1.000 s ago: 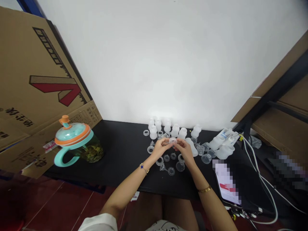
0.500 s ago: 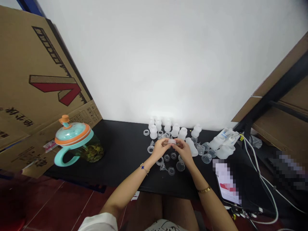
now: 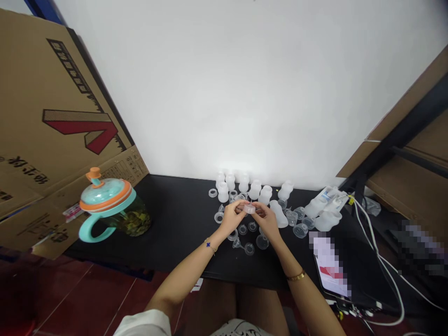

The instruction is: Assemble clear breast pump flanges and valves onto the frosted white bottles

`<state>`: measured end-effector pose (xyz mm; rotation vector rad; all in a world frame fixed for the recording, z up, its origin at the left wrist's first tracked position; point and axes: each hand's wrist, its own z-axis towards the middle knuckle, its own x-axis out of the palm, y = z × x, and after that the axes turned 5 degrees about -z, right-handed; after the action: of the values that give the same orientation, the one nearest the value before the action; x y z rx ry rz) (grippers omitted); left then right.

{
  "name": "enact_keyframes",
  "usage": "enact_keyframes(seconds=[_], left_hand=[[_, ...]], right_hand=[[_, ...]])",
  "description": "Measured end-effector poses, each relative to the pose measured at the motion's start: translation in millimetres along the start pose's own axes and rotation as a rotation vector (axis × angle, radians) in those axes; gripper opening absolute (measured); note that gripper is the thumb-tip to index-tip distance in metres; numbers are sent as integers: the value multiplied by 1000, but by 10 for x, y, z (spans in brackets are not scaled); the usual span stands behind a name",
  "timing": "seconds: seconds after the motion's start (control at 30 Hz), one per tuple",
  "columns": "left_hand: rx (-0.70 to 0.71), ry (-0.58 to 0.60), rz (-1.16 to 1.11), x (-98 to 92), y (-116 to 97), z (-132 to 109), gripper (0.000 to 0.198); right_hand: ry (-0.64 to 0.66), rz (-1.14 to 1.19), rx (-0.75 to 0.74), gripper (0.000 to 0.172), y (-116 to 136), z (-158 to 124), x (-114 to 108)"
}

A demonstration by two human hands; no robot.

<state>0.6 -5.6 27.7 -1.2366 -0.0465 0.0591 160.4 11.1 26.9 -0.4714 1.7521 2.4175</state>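
Observation:
Between my two hands is a whitish bottle collar ring (image 3: pixel 249 209) with a clear nipple tip showing above it. My left hand (image 3: pixel 234 215) pinches its left side and my right hand (image 3: pixel 266 218) its right side, thumbs towards me. On the black table (image 3: pixel 182 219) around them lie several clear nipples (image 3: pixel 249 248), loose rings (image 3: pixel 219 217) and a clear cap (image 3: pixel 262 241). Frosted baby bottles (image 3: pixel 223 192) stand behind my hands, while another bottle (image 3: pixel 279 214) lies on its side by my right fingers.
A teal and orange lidded jug (image 3: pixel 108 196) stands at the left by a large cardboard box (image 3: pixel 52 130). More clear caps (image 3: pixel 300 230) and bottles (image 3: pixel 328 220) lie at the right. A phone (image 3: pixel 331 268) and white cables (image 3: pixel 376 242) occupy the right front.
The ring in my hands has tipped, so more of its round face now shows. Both hands stay in nearly the same place.

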Motion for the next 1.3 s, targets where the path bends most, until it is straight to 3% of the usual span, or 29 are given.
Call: enact_keyframes(seconds=[0.57, 0.73, 1.1, 1.3], left_hand=[[-4, -8, 50, -6, -26, -22, 20], [-18, -16, 53, -7, 2, -17, 20], [-19, 67, 36, 16, -45, -36, 31], [-39, 63, 38, 13, -75, -33, 36]], right_hand=[[11, -69, -50, 33, 70, -43, 1], [-4, -68, -69, 27, 98, -56, -2], [6, 127, 108, 43, 50, 10, -22], [20, 142, 103, 42, 58, 23, -22]])
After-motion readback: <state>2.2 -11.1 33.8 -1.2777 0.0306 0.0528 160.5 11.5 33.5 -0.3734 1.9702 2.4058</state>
